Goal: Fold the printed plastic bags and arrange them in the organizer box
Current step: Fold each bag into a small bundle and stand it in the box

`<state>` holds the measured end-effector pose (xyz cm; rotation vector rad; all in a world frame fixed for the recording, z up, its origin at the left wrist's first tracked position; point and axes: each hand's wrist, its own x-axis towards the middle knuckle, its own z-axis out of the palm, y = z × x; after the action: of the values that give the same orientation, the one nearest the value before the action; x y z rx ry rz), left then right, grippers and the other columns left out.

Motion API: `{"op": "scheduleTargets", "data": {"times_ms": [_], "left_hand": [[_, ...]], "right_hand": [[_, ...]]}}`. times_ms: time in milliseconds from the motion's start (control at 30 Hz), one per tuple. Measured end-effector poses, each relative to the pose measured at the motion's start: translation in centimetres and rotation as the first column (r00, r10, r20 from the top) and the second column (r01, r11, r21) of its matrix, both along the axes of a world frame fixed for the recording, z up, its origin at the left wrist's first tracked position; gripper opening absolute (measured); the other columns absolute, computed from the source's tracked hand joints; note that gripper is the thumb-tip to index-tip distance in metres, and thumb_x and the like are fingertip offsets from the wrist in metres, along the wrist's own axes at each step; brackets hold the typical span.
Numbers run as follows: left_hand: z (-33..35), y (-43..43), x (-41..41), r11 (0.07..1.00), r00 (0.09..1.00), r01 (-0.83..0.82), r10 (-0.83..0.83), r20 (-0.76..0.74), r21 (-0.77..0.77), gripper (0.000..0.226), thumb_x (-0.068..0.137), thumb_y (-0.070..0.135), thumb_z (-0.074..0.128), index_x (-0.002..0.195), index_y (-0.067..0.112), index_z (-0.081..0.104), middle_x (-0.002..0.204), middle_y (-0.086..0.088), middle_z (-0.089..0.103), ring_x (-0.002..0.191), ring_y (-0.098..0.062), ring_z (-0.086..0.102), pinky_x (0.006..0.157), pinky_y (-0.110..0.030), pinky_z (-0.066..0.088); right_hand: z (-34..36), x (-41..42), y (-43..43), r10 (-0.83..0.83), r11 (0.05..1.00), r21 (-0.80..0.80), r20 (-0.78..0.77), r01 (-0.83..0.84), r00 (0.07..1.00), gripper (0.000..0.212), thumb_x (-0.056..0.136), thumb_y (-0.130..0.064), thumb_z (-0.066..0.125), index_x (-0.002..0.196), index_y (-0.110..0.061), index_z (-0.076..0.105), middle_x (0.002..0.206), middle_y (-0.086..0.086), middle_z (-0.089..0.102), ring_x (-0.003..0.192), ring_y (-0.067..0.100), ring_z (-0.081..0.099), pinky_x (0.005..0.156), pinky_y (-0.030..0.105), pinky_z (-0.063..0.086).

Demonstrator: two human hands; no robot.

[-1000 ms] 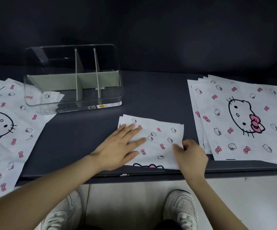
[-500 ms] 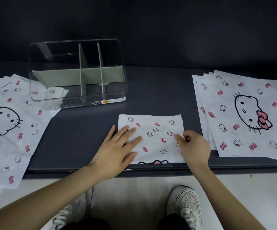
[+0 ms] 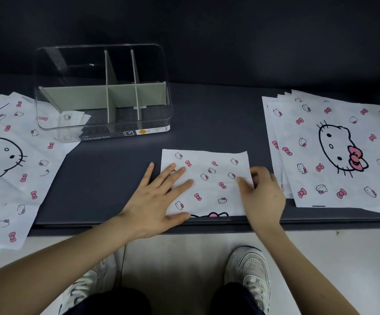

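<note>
If the left hand (image 3: 159, 201) eases off while the right hand (image 3: 261, 196) turns the next fold, the slick plastic may spring open or slide off the bench (image 3: 207, 119), whose front edge runs just under the near side of the folded bag (image 3: 209, 180). The left fingers (image 3: 180, 172) lie flat and spread, pressing its left part. The right fingers are curled, pinching its right edge with the thumb on top. A skewed crease could leave it too wide for the organizer box (image 3: 107, 130). White, roughly square, printed with cat faces and pink bows, it lies between the left pile (image 3: 14, 167) and right pile (image 3: 334, 155), apart from the box.
</note>
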<state>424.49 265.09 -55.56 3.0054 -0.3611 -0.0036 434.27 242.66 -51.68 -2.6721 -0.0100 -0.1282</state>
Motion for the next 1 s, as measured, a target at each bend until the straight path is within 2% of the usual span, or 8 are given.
{"op": "scheduleTargets", "data": {"times_ms": [100,200,400,533,633,767,900,1000], "left_hand": [[0.0,-0.1,0.1,1.0,1.0,-0.004,0.004,-0.014,0.002,0.073,0.089,0.069,0.03,0.147,0.025,0.035,0.157,-0.004,0.026,0.146,-0.024,0.018,0.112,-0.058,0.012],[0.0,-0.1,0.1,1.0,1.0,-0.008,0.008,-0.019,-0.004,0.073,0.089,0.07,0.029,0.147,0.026,0.035,0.157,-0.004,0.024,0.146,-0.024,0.018,0.113,-0.058,0.012],[-0.1,0.0,0.1,1.0,1.0,-0.011,0.011,-0.004,-0.007,0.073,0.089,0.069,0.028,0.147,0.025,0.034,0.157,-0.004,0.024,0.146,-0.024,0.018,0.112,-0.058,0.012],[-0.1,0.0,0.1,1.0,1.0,-0.005,0.005,0.003,-0.006,0.073,0.09,0.069,0.026,0.147,0.024,0.032,0.157,-0.005,0.024,0.146,-0.024,0.017,0.112,-0.058,0.012],[0.0,0.0,0.1,1.0,1.0,-0.003,0.003,-0.012,-0.021,0.073,0.09,0.069,0.026,0.147,0.024,0.032,0.157,-0.005,0.024,0.146,-0.024,0.017,0.113,-0.058,0.012],[0.2,0.3,0.1,0.998,0.997,-0.01,0.005,-0.071,-0.063,0.074,0.09,0.073,0.018,0.148,0.028,0.028,0.159,0.0,0.018,0.147,-0.018,0.01,0.114,-0.055,0.007],[0.5,1.1,0.4,0.945,0.988,-0.063,0.013,-0.155,-0.32,0.075,0.08,0.084,0.006,0.144,0.046,0.017,0.158,0.016,0.001,0.143,0.003,-0.013,0.117,-0.04,-0.015],[1.1,1.9,0.5,0.799,0.987,-0.086,-0.011,-0.158,-0.595,0.067,0.082,0.082,0.027,0.137,0.045,0.036,0.157,0.014,0.015,0.145,0.003,0.0,0.118,-0.03,-0.01]], "right_hand": [[-0.6,-3.1,1.1,0.246,0.958,-0.202,0.221,-0.202,0.944,0.046,0.085,-0.045,0.057,0.121,-0.015,0.061,0.116,0.011,0.062,0.1,0.033,0.058,0.075,0.039,0.048],[-2.4,-5.4,2.1,0.443,0.87,-0.277,0.076,-0.408,0.893,0.057,0.09,-0.052,0.04,0.137,-0.022,0.05,0.14,0.017,0.048,0.13,0.037,0.044,0.109,0.059,0.025],[-3.8,-4.9,-3.3,0.338,0.91,-0.257,0.011,-0.324,0.941,0.054,0.094,-0.051,0.028,0.145,-0.033,0.03,0.149,0.02,0.037,0.139,0.035,0.034,0.11,0.064,0.016],[-3.3,-4.0,-5.8,0.372,0.917,-0.199,0.107,-0.346,0.922,0.048,0.094,-0.041,0.038,0.141,-0.029,0.038,0.145,0.017,0.043,0.136,0.033,0.038,0.112,0.06,0.017],[-2.8,-3.1,-6.0,0.61,0.79,-0.122,0.254,-0.601,0.751,0.031,0.091,-0.035,0.054,0.114,-0.019,0.067,0.132,0.01,0.057,0.126,0.028,0.049,0.108,0.053,0.031],[-3.2,-2.0,-5.6,0.766,0.63,-0.187,0.308,-0.754,0.563,0.022,0.089,-0.03,0.061,0.086,-0.014,0.075,0.106,0.003,0.07,0.103,0.019,0.062,0.105,0.048,0.038],[-2.7,-1.3,-5.4,0.786,0.606,-0.255,0.338,-0.754,0.517,0.018,0.088,-0.025,0.062,0.08,-0.016,0.075,0.094,-0.002,0.072,0.085,0.016,0.066,0.102,0.05,0.039],[-2.0,-0.6,-4.8,0.778,0.619,-0.259,0.332,-0.742,0.533,0.022,0.09,-0.023,0.058,0.077,-0.014,0.073,0.084,-0.004,0.072,0.073,0.015,0.066,0.102,0.05,0.038]]}}
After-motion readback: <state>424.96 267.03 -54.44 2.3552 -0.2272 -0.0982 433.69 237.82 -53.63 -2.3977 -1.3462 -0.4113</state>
